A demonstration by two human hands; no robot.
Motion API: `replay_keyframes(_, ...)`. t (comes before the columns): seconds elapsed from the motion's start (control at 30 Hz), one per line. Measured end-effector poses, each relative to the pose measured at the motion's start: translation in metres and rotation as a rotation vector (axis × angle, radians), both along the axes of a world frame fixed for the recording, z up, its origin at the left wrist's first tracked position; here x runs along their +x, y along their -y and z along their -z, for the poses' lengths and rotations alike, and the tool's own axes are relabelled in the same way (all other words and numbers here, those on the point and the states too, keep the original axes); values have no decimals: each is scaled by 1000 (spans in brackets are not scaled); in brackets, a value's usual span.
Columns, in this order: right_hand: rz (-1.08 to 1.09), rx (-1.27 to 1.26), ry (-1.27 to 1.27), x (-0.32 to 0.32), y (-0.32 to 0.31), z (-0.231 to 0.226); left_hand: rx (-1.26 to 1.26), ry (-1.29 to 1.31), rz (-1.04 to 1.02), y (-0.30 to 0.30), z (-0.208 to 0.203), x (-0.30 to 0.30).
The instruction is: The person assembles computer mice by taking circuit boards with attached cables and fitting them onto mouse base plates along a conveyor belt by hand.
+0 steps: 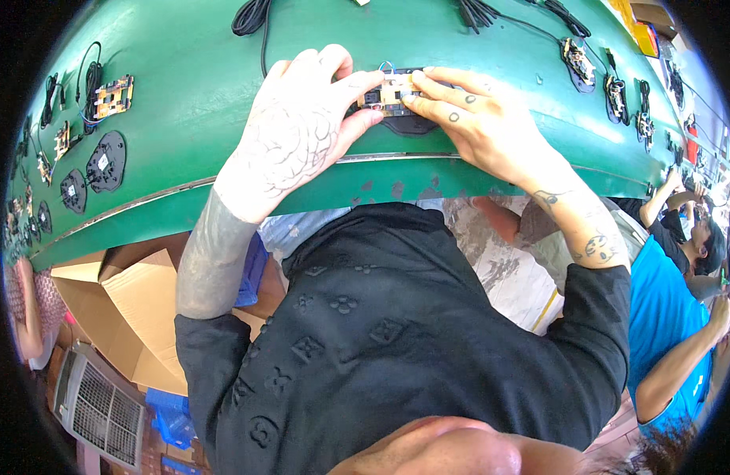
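A small tan circuit board (pixel 397 93) with thin blue and red wires lies over a black plastic base (pixel 410 124) near the edge of the green bench. My left hand (pixel 301 119) pinches the board's left side between thumb and index finger, its other fingers curled above. From the right, my right hand (pixel 483 119) holds the board's other side with its fingertips, fingers fairly straight. Its thumb is hard to make out. Both hands partly cover the board and the base.
More wired boards (pixel 114 96) and black bases (pixel 106 162) lie left on the green bench (pixel 191 87). Further assemblies (pixel 578 63) and coiled black cables (pixel 252 17) sit to the right and far side. Below stand an open cardboard box (pixel 147 309) and blue crates; a co-worker in blue (pixel 669 324) sits right.
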State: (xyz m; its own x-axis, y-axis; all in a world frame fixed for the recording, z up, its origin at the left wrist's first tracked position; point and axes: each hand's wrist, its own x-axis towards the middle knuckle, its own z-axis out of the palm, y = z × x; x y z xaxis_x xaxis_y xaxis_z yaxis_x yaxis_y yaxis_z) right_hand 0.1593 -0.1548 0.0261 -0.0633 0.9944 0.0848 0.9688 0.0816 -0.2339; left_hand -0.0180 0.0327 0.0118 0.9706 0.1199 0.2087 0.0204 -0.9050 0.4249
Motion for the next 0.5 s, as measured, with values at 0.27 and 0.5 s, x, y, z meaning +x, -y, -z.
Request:
replay_keyframes(0.27,67,28,-67,-5,6,10,-66,-56,64,-7,0,11)
replay_keyframes(0.5,305,76,-426,7,-4,9,-60,15,78,-13,8,11)
